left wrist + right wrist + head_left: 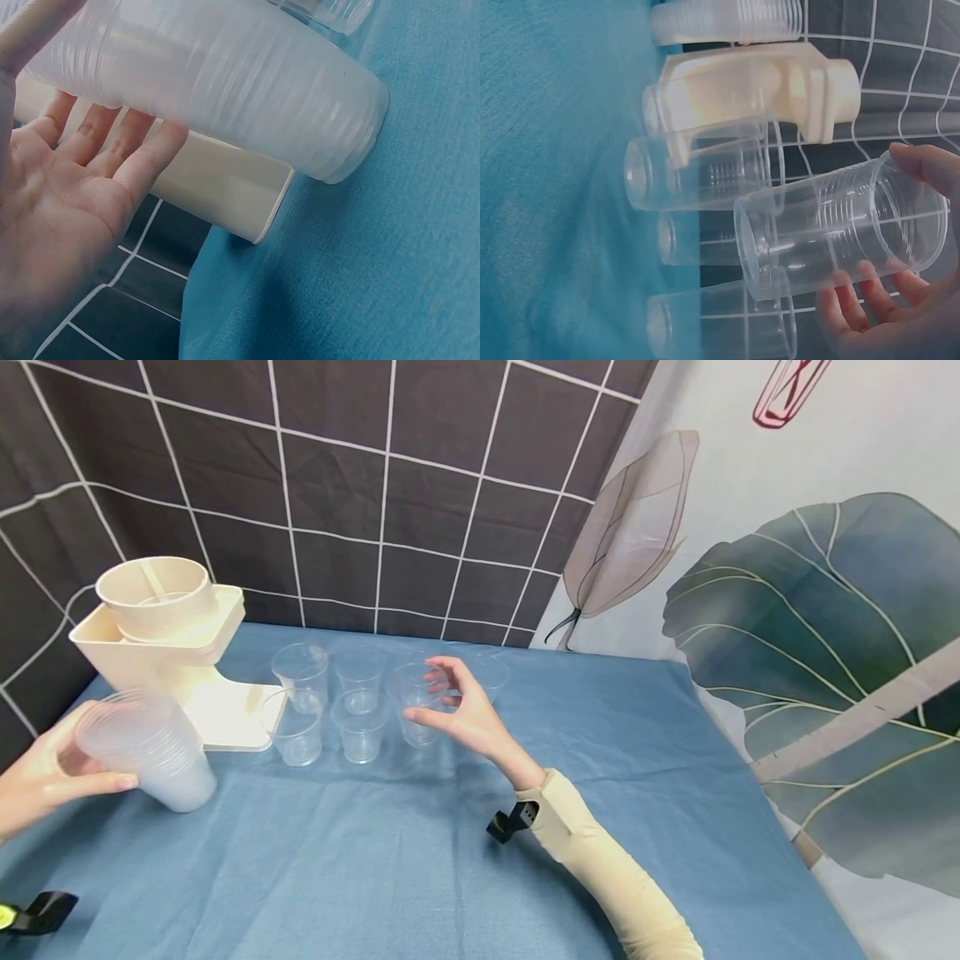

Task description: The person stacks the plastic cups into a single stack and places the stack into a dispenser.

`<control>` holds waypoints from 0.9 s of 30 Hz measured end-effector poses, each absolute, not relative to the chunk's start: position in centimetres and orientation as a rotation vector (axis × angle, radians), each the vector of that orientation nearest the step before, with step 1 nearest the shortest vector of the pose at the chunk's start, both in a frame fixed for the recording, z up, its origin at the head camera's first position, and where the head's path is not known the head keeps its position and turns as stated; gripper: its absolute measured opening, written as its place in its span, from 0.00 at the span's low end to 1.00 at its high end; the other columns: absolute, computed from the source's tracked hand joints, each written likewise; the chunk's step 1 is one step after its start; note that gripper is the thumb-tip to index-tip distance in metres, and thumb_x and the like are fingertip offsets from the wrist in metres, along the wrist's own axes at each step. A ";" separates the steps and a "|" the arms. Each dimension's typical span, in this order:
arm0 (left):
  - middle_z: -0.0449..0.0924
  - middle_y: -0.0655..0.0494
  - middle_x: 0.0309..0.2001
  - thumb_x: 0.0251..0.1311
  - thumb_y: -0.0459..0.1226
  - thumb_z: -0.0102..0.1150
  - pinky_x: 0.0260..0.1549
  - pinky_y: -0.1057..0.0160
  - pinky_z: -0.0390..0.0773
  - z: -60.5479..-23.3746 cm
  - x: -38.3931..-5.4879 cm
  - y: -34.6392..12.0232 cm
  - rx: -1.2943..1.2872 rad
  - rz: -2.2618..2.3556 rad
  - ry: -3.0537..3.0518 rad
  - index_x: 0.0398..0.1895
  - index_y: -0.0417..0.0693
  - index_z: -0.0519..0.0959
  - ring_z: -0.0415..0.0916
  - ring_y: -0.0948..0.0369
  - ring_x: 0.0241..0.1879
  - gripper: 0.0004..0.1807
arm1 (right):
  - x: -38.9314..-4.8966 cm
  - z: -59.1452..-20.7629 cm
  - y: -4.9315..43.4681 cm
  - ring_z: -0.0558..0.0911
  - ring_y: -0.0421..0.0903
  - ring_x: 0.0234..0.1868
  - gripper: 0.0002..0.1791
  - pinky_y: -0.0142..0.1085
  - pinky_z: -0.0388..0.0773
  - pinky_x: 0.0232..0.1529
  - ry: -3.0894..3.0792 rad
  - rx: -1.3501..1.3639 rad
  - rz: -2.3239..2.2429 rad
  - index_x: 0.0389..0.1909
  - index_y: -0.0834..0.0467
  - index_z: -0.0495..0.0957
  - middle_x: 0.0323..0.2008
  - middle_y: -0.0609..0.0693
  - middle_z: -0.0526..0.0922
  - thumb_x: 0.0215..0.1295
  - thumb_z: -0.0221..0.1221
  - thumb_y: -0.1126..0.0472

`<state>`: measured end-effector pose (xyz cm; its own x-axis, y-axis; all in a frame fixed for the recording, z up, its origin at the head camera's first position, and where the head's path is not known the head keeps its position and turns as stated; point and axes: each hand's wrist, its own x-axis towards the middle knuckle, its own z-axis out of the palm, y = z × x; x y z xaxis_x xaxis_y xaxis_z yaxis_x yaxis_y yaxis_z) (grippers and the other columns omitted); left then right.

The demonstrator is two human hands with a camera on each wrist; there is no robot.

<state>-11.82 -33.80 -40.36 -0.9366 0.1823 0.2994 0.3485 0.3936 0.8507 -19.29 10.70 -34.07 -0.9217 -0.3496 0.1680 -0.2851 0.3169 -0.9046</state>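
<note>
My left hand [56, 772] grips a tilted stack of nested clear plastic cups [153, 752], thumb on one side and fingers on the other. The stack's lower end is close to the blue cloth in the left wrist view. With its thumb and fingertips, my right hand [468, 714] holds a single clear plastic cup [817, 229] near the rim. That cup's base looks raised off the cloth in the right wrist view. Several more clear cups [360, 731] stand upright in rows to its left, and another cup [491, 672] stands behind the right hand.
A cream-coloured machine [157, 652] with a round top bowl [153, 597] and flat base stands at the back left, beside the stack. Blue cloth [375, 860] covers the table. A dark grid-patterned backdrop [337, 485] hangs directly behind the cups.
</note>
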 end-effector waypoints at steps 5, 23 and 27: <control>0.67 0.75 0.52 0.38 0.11 0.61 0.38 0.88 0.69 -40.6 -11.7 -33.9 -0.479 -1.559 -2.478 0.60 0.61 0.63 0.68 0.82 0.47 0.48 | -19.2 -33.5 10.5 0.75 0.55 0.58 0.35 0.53 0.70 0.61 2.514 -0.648 -1.689 0.63 0.48 0.64 0.56 0.50 0.75 0.54 0.68 0.57; 0.70 0.72 0.52 0.37 0.09 0.59 0.39 0.86 0.72 -40.7 -11.7 -34.0 -0.544 -1.607 -2.430 0.61 0.57 0.64 0.70 0.80 0.47 0.48 | -18.4 -31.2 8.6 0.75 0.41 0.53 0.36 0.40 0.73 0.57 2.560 -0.742 -1.654 0.64 0.46 0.65 0.55 0.46 0.75 0.54 0.68 0.55; 0.68 0.74 0.52 0.39 0.10 0.60 0.37 0.86 0.72 -40.5 -11.8 -33.9 -0.497 -1.586 -2.473 0.60 0.61 0.63 0.69 0.82 0.46 0.48 | -18.5 -31.0 8.2 0.76 0.40 0.53 0.36 0.38 0.73 0.56 2.573 -0.771 -1.655 0.64 0.46 0.65 0.55 0.45 0.75 0.54 0.68 0.55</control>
<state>-11.76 -33.86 -40.47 -0.9316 0.1892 0.3102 0.3609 0.3815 0.8510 -18.47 8.15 -31.01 -0.8806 -0.3913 0.2674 -0.4055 0.3302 -0.8523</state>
